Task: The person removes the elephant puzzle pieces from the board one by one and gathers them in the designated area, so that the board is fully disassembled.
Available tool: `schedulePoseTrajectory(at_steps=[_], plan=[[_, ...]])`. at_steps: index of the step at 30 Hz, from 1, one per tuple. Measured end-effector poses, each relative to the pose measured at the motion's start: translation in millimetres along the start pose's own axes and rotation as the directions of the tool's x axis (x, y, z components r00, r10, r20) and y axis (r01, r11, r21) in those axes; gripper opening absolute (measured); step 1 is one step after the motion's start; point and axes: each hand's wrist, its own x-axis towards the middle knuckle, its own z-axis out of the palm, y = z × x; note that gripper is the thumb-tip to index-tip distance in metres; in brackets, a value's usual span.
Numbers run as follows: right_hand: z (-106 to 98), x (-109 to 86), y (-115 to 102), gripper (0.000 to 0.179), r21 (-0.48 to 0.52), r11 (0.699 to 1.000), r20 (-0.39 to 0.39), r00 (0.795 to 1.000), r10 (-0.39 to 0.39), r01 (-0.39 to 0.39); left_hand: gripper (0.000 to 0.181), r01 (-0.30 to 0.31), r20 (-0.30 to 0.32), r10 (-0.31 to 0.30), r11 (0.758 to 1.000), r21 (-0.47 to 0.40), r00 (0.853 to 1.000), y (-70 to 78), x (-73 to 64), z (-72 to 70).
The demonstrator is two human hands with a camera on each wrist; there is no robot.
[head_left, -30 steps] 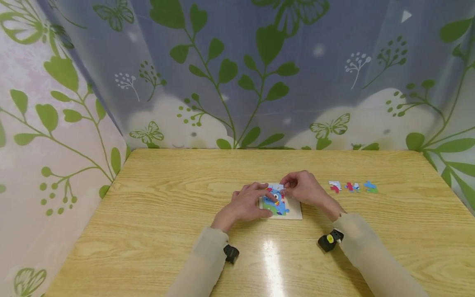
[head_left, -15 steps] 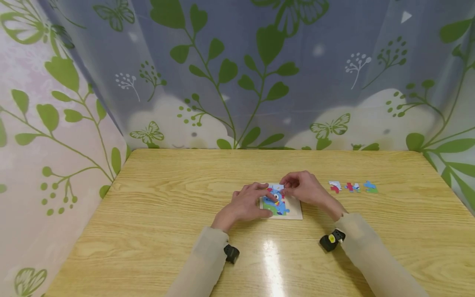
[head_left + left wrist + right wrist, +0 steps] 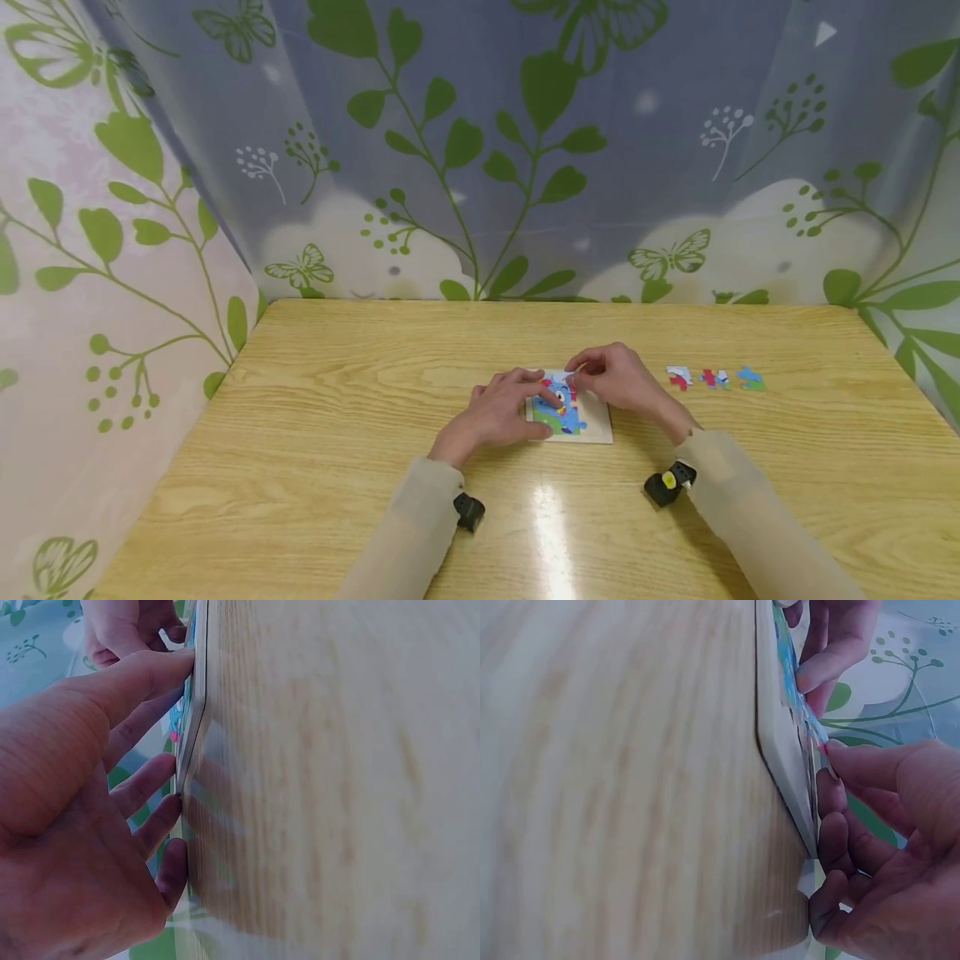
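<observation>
A square puzzle board [image 3: 597, 422] lies on the table, its left part covered by a joined picture of a blue cartoon bird [image 3: 567, 423]. My left hand [image 3: 501, 410] rests over the left side with fingers spread, thumb and fingertips touching the picture and the board's edge. At the far edge of the picture my right hand [image 3: 617, 379] pinches a jigsaw piece [image 3: 817, 733] between thumb and index finger. In the right wrist view that piece looks slightly raised from the board; its print is mostly hidden by the fingers. The right side of the board shows bare, pale wood.
Several loose jigsaw pieces lie in a row right of the board: a white and red one [image 3: 678, 377], a red and white group [image 3: 715, 379] and a blue and green one [image 3: 751, 379]. A leaf-patterned curtain [image 3: 480, 167] hangs behind the wooden table [image 3: 337, 375].
Both hands keep nearly the same pose on the puzzle. The right fingertips have shifted very slightly left against the board, and the head view has moved a little.
</observation>
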Motion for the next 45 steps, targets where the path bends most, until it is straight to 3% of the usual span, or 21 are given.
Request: schedulePoseTrajectory(at_steps=[13, 34, 45], plan=[[-8, -6.3, 4, 0.019, 0.095, 0.995, 0.000, 1.000, 0.031, -0.031, 0.034, 0.000, -0.002, 0.000, 1.000, 0.003, 1.000, 0.9, 0.0, -1.4], [-27, -38.4, 14, 0.019, 0.110, 0.994, 0.012, 1.000, 0.027, -0.028, 0.034, 0.007, -0.002, -0.007, 1.000, 0.014, 1.000, 0.0, -0.5, 1.2], [-39, -57.7, 28, 0.021, 0.088, 0.993, 0.005, 0.997, 0.073, -0.073, 0.032, 0.009, -0.008, -0.009, 1.000, -0.010, 1.000, 1.1, -2.1, 1.6]])
